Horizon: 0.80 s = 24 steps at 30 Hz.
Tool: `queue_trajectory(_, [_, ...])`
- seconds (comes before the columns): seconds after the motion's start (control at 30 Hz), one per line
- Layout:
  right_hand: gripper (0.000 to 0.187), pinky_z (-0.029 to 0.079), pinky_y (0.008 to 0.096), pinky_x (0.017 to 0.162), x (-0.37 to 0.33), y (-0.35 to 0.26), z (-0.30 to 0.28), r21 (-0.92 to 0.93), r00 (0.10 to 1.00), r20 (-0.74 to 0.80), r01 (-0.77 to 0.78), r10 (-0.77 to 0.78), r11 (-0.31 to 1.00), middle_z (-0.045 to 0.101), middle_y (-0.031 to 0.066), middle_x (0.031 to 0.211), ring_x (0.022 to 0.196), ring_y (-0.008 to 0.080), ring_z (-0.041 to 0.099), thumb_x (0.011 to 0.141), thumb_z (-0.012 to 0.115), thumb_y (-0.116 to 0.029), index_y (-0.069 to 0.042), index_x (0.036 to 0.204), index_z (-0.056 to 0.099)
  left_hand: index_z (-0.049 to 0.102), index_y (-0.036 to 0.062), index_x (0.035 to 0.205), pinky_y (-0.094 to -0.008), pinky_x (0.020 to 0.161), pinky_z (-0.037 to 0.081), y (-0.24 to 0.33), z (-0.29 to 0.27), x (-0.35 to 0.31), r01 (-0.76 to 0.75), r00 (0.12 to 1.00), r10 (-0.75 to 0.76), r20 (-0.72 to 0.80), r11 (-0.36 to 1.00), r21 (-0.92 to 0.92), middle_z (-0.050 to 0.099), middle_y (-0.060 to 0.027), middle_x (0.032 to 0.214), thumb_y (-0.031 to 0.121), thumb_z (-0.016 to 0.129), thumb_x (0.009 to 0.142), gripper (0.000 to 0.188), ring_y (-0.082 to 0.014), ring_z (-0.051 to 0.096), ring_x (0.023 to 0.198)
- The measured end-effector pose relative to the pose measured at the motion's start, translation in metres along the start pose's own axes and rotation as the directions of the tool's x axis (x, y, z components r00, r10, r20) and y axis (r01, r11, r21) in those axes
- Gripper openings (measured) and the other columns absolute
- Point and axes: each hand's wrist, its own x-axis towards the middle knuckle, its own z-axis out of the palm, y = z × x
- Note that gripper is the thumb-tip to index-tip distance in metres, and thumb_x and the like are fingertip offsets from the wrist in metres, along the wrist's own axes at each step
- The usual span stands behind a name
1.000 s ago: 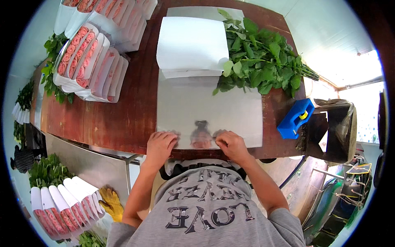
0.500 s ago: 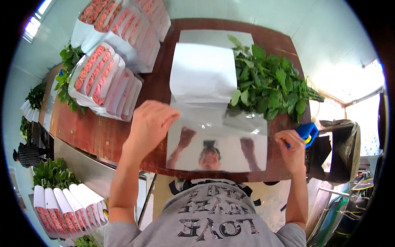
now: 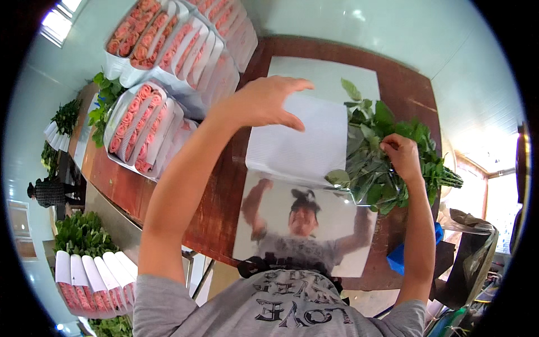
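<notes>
A bunch of leafy green stems [image 3: 415,137] lies across the table, its other end wrapped in white ribbed paper [image 3: 297,143]. Clear film [image 3: 365,163] shines over the leaves beside the paper. Above the paper's far left part, my left hand [image 3: 269,104] is open, thumb and fingers spread. My right hand [image 3: 401,154] is over the leaves with thumb and fingertips pinched together, apparently on the film; its edge is hard to make out. Under the bunch, a mirror-like sheet [image 3: 303,247] reflects my raised arms.
Wrapped pink rose bunches [image 3: 143,126] are stacked at the table's left. A blue tape dispenser [image 3: 396,258] is by the right edge, partly behind my right forearm. More wrapped bunches [image 3: 92,281] stand lower left. A person [image 3: 49,192] is at the far left.
Both hands have moved away from me, up over the bunch. My left hand has gone from closed to spread open. Film now covers leaves near my right hand.
</notes>
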Motion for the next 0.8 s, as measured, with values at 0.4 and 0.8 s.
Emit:
queue_trajectory(0.4, [0.025,0.049,0.0303,0.078,0.015,-0.008,-0.040,-0.129,0.947,-0.311,-0.123,0.078,0.984,0.068,0.0090,0.095,0.084,0.0170,0.062,0.086,0.066,-0.016,-0.004,0.108,0.064,0.036,0.0078,0.141,-0.0419,0.102,0.038,-0.057,0.037,0.048,0.138,0.900,-0.197,0.388,0.975,0.176,0.046,-0.0180,0.137,0.043,0.086,0.052,0.109,-0.0350,0.046,0.125])
queue_trajectory(0.8, [0.077,0.042,0.0438,0.097,0.077,-0.099,0.096,-0.090,0.922,0.193,0.358,-0.337,0.929,0.059,0.0146,0.122,0.115,0.0358,0.053,0.059,0.082,-0.040,-0.008,0.124,0.056,0.037,0.0128,0.140,-0.0407,0.092,0.047,-0.061,0.036,0.049,0.242,0.875,-0.276,0.398,0.961,0.135,0.059,-0.0188,0.120,0.025,0.088,0.055,0.100,-0.0349,0.057,0.112])
